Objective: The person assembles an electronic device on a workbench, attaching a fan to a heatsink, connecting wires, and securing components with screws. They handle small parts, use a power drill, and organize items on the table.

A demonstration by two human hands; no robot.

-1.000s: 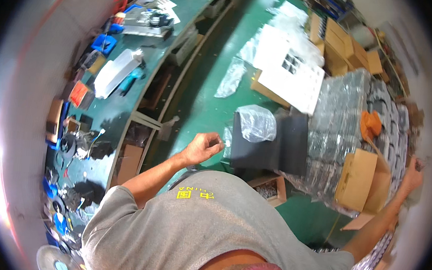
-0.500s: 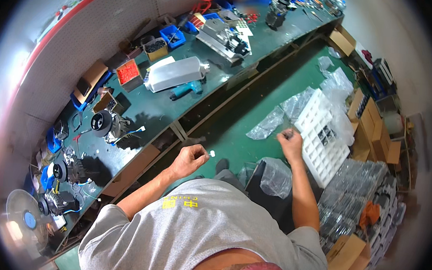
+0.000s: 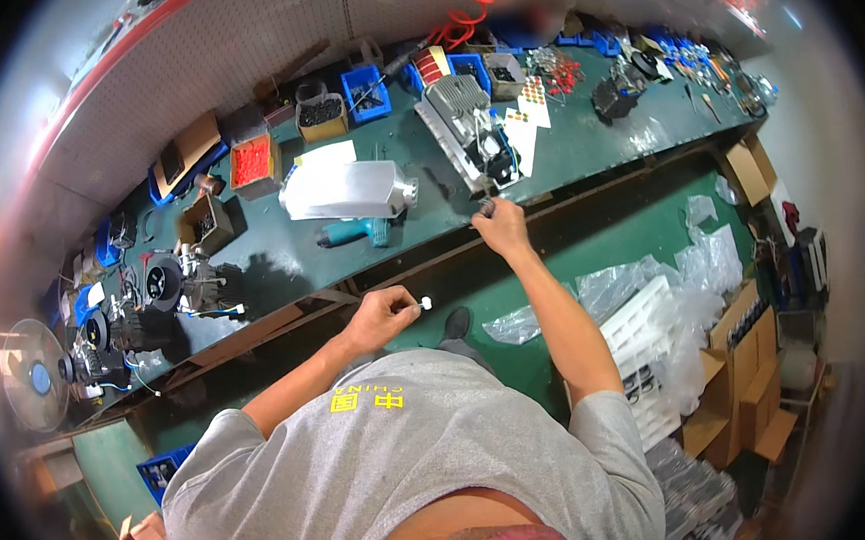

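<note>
My left hand (image 3: 383, 321) is closed in front of my body, with a small white piece (image 3: 426, 303) pinched at the fingertips; its kind is too small to make out. My right hand (image 3: 502, 229) reaches to the bench's front edge, its fingers closed round a small dark thing (image 3: 487, 208) that I cannot name. Just beyond it, on the green workbench (image 3: 572, 144), lies a grey finned housing (image 3: 460, 106) with wires and parts on its near side. A silvery, bottle-shaped casing (image 3: 348, 191) and a teal power driver (image 3: 353, 232) lie to the left.
Blue bins (image 3: 367, 94) and a box of red parts (image 3: 253, 160) line the back of the bench. Several motor-like units with black fans (image 3: 163, 283) stand at left. Plastic wrap (image 3: 622, 278), a white tray (image 3: 639, 330) and cartons (image 3: 746, 377) are on the floor at right.
My right hand has moved left from above the white tray to the bench edge near the finned housing. The view has turned toward the bench. My left hand keeps its pinch on the white piece.
</note>
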